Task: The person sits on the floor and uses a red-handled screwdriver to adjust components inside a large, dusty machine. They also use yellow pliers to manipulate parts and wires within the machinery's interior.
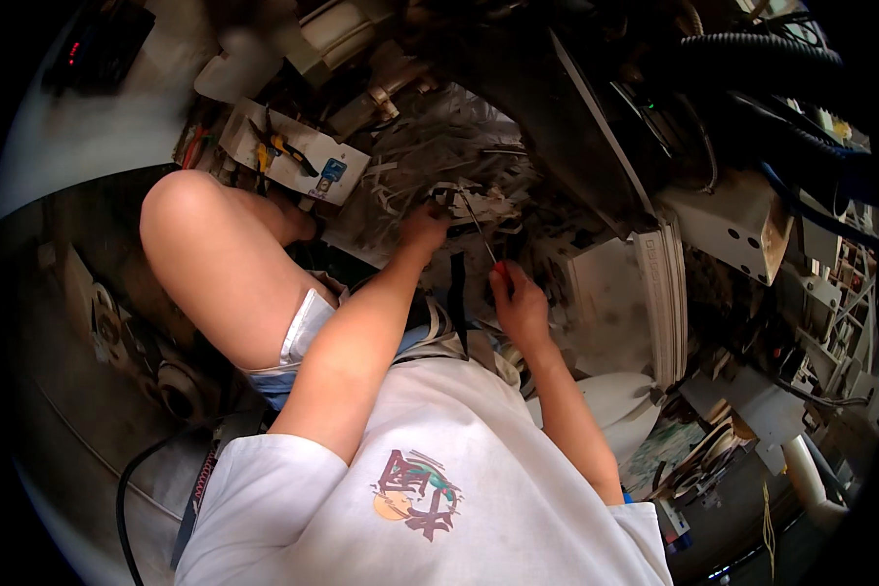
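My right hand [522,305] is closed round the red handle of a screwdriver [482,230]. Its thin metal shaft slants up and to the left, towards a small dark-and-light part [456,192]. Beside that part is my left hand [424,228], its fingers curled in at the part's near edge. What exactly those fingers grip is too small and dim to make out. Whether the screwdriver's tip touches the part cannot be told. Behind both hands lies a heap of pale, thin strips [449,146].
A white box [347,176] at the left holds yellow-and-black-handled pliers [293,154]. My bare knee [181,210] is raised beside it. To the right stand a pale cabinet [606,303] and a machine housing [728,225] with holes. Dark corrugated hoses [762,46] hang at the upper right.
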Available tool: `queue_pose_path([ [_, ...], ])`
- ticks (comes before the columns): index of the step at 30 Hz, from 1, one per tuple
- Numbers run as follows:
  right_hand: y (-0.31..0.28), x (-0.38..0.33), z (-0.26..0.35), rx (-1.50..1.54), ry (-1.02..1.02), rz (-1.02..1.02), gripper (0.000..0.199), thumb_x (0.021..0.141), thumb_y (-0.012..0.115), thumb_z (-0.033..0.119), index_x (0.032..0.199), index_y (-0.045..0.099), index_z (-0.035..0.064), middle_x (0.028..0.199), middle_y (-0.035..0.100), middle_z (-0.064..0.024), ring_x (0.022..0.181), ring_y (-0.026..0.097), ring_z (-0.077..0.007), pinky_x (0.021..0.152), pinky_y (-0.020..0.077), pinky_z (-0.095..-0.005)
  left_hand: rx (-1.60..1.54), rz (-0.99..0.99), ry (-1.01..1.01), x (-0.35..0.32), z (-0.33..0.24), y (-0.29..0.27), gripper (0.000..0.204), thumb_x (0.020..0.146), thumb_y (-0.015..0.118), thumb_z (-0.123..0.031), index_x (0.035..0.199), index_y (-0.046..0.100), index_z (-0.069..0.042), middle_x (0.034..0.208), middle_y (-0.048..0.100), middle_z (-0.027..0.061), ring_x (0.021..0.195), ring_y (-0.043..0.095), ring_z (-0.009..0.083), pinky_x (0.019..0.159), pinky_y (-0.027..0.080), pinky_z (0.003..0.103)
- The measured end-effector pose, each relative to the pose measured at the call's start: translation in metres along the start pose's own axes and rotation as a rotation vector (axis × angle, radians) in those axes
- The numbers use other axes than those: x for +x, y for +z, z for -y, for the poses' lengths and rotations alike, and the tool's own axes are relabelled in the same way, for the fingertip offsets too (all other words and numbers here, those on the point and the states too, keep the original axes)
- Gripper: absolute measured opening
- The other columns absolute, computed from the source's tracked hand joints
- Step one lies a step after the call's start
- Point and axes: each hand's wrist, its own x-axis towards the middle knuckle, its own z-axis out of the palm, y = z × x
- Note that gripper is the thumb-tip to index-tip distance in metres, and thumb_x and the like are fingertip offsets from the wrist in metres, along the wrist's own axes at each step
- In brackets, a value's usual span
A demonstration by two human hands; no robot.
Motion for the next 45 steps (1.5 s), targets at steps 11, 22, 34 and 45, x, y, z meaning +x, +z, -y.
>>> queue_pose_path([
  [11,-0.024,0.036,0.003,0.006,0.016,0.011,0.032,0.095,0.068,0.021,0.122,0.066,0.0028,0.094,0.072,-0.0246,0.085,0.071,-0.0428,0.071,0.0555,-0.0462,-0.252,0.090,-0.085,-0.007,-0.020,0.004,0.052,0.092,0.077,-0.041,0.128,0.068,-0.005,0.119,0.071,0.0168,0.103,0.070,0.0321,0.087,0.054,0.050],
  [22,-0.054,0.082,0.038,-0.034,0.110,0.077,0.034,0.092,0.067,0.019,0.121,0.060,0.0036,0.098,0.071,-0.0246,0.089,0.070,-0.0443,0.074,0.0540,-0.0479,-0.366,0.030,-0.145,0.007,-0.007,0.015,0.055,0.090,0.079,-0.044,0.126,0.070,-0.002,0.121,0.071,0.0174,0.107,0.070,0.0317,0.086,0.056,0.048],
  [34,-0.064,0.000,0.025,0.103,0.330,0.012,0.029,0.099,0.065,0.020,0.125,0.064,0.0057,0.093,0.071,-0.0164,0.080,0.068,-0.0280,0.072,0.0531,-0.0379,-0.615,0.054,-0.210,0.001,-0.015,0.009,0.033,0.099,0.073,-0.028,0.117,0.069,0.000,0.081,0.069,0.0091,0.065,0.061,0.0175,0.058,0.046,0.039],
  [45,-0.035,-0.033,-0.002,0.310,0.546,-0.026,0.042,0.102,0.062,0.031,0.133,0.063,0.0012,0.084,0.071,-0.0116,0.075,0.068,-0.0254,0.067,0.0526,-0.0364,-0.645,0.091,-0.229,-0.011,-0.032,0.009,0.025,0.101,0.068,-0.023,0.107,0.071,0.002,0.084,0.070,0.0122,0.069,0.064,0.0226,0.061,0.047,0.045],
])
